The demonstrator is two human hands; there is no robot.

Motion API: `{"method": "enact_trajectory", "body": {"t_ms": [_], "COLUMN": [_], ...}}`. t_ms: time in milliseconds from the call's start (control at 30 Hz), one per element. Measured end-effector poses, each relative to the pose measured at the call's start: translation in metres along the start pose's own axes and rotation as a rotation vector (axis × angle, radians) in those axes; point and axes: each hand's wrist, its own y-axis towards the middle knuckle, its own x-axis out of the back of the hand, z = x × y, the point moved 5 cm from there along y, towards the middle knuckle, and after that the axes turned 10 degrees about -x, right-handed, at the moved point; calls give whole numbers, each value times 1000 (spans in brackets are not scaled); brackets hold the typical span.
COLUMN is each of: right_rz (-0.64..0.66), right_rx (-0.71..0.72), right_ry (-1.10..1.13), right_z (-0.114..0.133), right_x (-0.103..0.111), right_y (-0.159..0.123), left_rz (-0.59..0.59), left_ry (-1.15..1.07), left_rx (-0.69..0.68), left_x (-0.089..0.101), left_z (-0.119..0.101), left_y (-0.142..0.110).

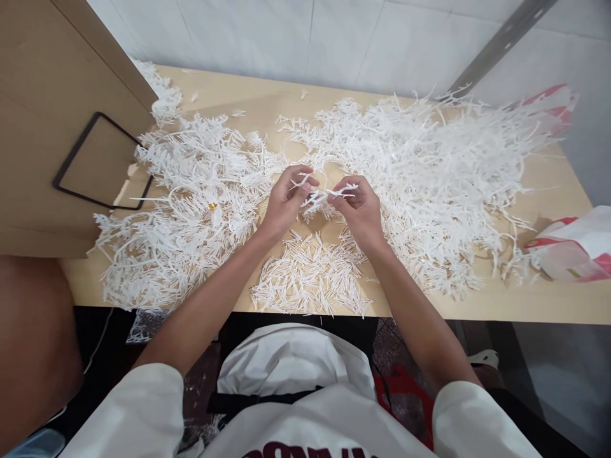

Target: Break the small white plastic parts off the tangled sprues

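Observation:
Between my hands, above the middle of the table, is a white branched plastic piece with thin prongs. My left hand pinches its left side between thumb and fingers. On the right, my right hand grips the other side, with white prongs sticking out over the fingers. Just below them lies a loose pile of short white sticks near the table's front edge. A large tangle of white branched pieces spreads to the right. Another heap of white pieces lies to the left.
A cardboard box with a black-outlined hand hole stands at the left of the wooden table. Red-and-white plastic bags lie at the right. A tiled wall and a metal upright rise behind. Part of another person is at the lower left.

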Motion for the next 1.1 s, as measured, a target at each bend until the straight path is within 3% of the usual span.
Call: {"method": "enact_trajectory", "body": {"t_ms": [133, 267, 400, 667, 867, 1100], "right_rz": [-7, 210, 312, 68, -25, -296], "right_rx": [74, 109, 122, 14, -19, 73], "right_ry": [-68, -216, -321, -264, -425, -266], "right_z": [4, 8, 13, 0, -6, 6], "right_x": [3, -8, -15, -2, 1, 22], "right_y": [0, -5, -12, -1, 0, -4], "left_rz": [-128, -313, -337, -107, -135, -223], "left_ry": [-66, -196, -206, -262, -451, -395], "left_rx": [-45, 30, 75, 137, 213, 257], "left_x": [5, 18, 24, 4, 3, 9], "left_z": [1, 8, 5, -5, -7, 0], "left_y": [0, 4, 6, 2, 3, 4]}}
